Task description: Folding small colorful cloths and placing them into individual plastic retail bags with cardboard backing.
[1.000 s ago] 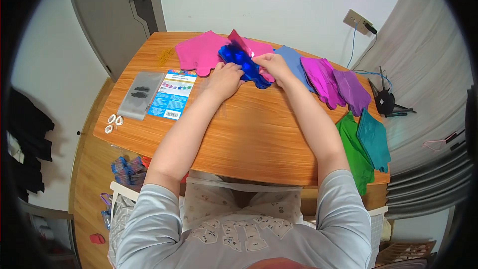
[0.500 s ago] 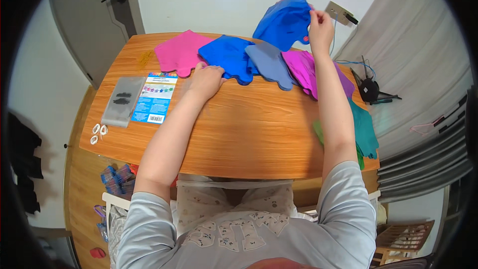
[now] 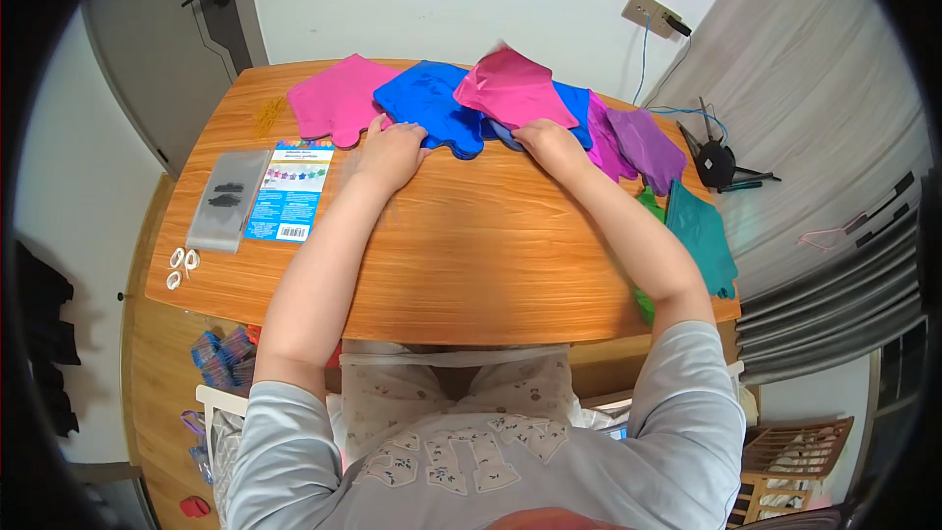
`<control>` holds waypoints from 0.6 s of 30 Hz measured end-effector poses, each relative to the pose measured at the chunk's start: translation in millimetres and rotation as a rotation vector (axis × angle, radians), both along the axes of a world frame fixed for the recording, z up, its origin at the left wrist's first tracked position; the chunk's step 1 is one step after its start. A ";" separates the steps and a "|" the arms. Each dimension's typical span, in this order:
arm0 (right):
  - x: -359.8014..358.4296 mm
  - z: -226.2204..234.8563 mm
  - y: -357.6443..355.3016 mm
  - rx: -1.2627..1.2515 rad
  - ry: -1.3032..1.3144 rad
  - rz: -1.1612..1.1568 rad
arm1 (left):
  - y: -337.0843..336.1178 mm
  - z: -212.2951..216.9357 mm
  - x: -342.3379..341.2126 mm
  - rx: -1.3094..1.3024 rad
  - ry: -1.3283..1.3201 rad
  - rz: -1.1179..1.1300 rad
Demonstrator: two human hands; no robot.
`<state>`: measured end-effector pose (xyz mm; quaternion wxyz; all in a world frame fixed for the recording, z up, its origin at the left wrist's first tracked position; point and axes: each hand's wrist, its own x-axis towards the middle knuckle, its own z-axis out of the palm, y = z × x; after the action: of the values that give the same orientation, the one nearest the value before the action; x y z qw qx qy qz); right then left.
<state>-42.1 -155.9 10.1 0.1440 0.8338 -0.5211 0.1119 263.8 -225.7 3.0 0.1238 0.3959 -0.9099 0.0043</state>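
My left hand (image 3: pixel 392 155) lies on the lower left edge of a blue flat star-shaped piece (image 3: pixel 430 103) with rounded tabs, fingers resting on it. My right hand (image 3: pixel 549 147) pinches the lower edge of a pink star-shaped sheet (image 3: pixel 517 88), whose upper tip is blurred. This sheet partly covers the blue piece and a grey-blue one (image 3: pixel 504 134). More blue (image 3: pixel 574 110) shows at its right. Another pink star-shaped piece (image 3: pixel 339 98) lies to the left, and magenta (image 3: pixel 610 142), purple (image 3: pixel 648 147), teal (image 3: pixel 702 236) and green (image 3: pixel 645 306) ones curve down the right side.
On the table's left are a clear plastic sleeve (image 3: pixel 226 201), a blue and white printed card (image 3: pixel 286 201), small white ribbon rolls (image 3: pixel 177 258) and a yellow tangle (image 3: pixel 270 116). A black router (image 3: pixel 715 164) stands beyond the right edge. A wall socket (image 3: pixel 648 13) has cables plugged in.
My right hand has come down and left from high at the back right, where it held up a blue sheet. Pink now faces up at that hand. My left hand stays at the blue piece.
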 end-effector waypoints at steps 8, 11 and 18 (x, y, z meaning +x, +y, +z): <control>29.0 -4.0 7.1 -0.021 -0.225 -0.076 | -5.6 -16.3 8.3 -0.055 0.063 0.003; 21.6 -5.7 2.2 -0.040 -0.177 -0.139 | -6.3 -16.9 -0.5 -0.108 0.129 -0.026; -1.9 4.8 -12.6 0.051 -0.678 -0.340 | -0.5 -1.1 -1.3 0.023 0.000 0.003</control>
<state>-44.0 -168.5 14.9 -0.0411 0.6544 -0.6725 0.3431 262.5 -226.2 1.9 0.1190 0.3987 -0.9093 -0.0060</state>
